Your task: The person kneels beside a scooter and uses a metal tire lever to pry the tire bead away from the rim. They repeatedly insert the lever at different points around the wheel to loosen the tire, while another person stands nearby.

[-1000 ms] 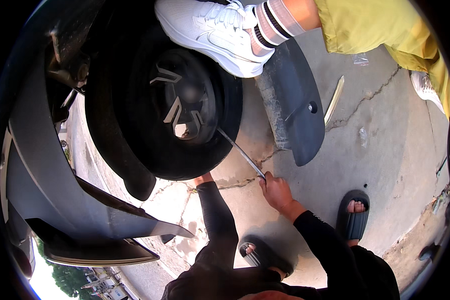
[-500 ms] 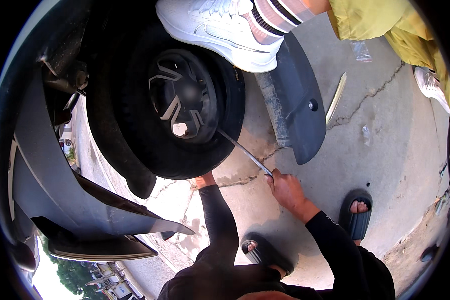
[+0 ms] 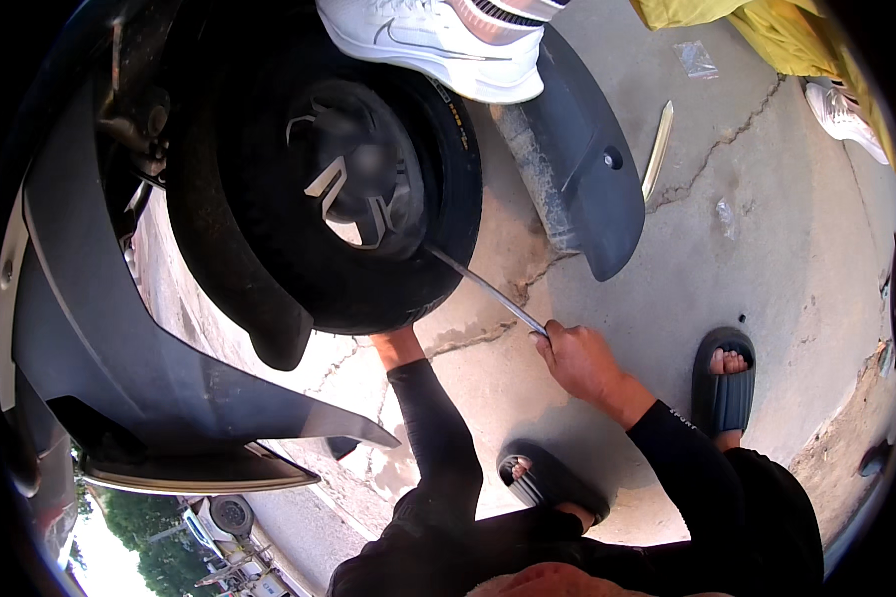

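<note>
A black tyre on a dark wheel with silver spokes fills the upper middle. My right hand is closed around the near end of a slim metal tyre lever. The lever slants up and left, its far tip at the wheel's edge where rim and tyre meet. Below the tyre, my left hand shows only as a wrist; its fingers are hidden behind the rubber. Another person's white shoe overlaps the tyre's top, and whether it presses on it I cannot tell.
Right of the tyre is a dark plastic mudguard. A pale strip and a small clear bag lie on cracked concrete. Grey vehicle bodywork juts in from the left. My feet wear black slides.
My view has shifted, so the wheel, mudguard and shoe sit higher in the picture. My right hand keeps its grip on the lever, whose tip stays at the rim.
</note>
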Demonstrator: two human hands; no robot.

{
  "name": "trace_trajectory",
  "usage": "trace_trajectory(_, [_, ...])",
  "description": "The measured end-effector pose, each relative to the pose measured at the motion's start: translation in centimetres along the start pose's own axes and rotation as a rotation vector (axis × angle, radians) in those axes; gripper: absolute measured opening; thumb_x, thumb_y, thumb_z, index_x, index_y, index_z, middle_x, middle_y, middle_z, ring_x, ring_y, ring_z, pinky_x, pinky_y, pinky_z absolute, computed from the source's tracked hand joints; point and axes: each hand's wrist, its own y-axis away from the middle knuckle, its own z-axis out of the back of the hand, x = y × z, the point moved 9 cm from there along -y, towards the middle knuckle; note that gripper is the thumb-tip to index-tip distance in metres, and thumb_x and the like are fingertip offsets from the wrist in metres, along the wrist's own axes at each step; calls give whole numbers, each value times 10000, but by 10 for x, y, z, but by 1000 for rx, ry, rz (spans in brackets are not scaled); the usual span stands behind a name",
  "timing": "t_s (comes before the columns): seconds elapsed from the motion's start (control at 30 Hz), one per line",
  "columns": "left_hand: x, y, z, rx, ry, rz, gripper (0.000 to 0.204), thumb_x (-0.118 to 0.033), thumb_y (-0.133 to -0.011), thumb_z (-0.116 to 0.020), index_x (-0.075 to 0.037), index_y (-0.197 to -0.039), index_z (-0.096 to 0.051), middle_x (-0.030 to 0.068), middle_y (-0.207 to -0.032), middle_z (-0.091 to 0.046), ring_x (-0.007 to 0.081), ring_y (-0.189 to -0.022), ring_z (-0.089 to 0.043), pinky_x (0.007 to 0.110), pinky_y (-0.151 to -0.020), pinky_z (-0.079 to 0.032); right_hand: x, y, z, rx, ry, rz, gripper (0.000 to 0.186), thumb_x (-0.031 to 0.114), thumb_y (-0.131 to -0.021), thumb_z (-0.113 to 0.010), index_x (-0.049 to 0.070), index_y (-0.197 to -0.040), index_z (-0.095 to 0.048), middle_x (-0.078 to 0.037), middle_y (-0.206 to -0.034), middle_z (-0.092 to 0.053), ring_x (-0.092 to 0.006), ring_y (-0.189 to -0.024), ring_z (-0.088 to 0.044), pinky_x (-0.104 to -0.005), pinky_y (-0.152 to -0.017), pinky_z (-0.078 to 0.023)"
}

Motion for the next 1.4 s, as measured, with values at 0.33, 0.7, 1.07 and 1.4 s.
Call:
trace_trajectory(0.33, [-6, 7, 3, -46, -1, -4, 750, -611, -909, -499, -94, -1445, -407, 115, -1471, -446, 290, -1325, -449, 454, -1140, -319, -7, -9, 10, -10, 23, 34, 352, 336, -985, -505, 8, -879, -577, -220, -668, -626, -426, -632, -621, -523, -607, -498])
trace_trajectory(0.7, [-3, 4, -2, -23, -50, 0, 759, -624, -904, -497, -98, -1444, -412, 113, -1473, -445, 289, -1327, -447, 455, -1141, -316, 13, -4, 60, 145, 67, 97, 393, 356, -982, -509, -3, -865, -616, -224, -699, -632, -433, -684, -628, -508, -644, -509])
trace_trajectory(1.07, [-16, 9, -2, -33, -30, -11, 767, -637, -899, -494, -102, -1443, -417, 111, -1474, -443, 289, -1328, -446, 457, -1143, -313, -5, -12, 30, 107, -22, 40, 379, 353, -986, -499, 15, -877, -631, -224, -731, -645, -435, -711, -631, -520, -668, -502])
trace_trajectory(1.4, [-19, 30, 1, -33, -45, 8, 774, -648, -894, -492, -106, -1442, -421, 110, -1476, -441, 288, -1329, -445, 458, -1145, -310, 0, -11, 57, 95, 94, 68, 390, 358, -978, -519, 7, -847, -626, -227, -717, -635, -428, -706, -626, -529, -666, -492])
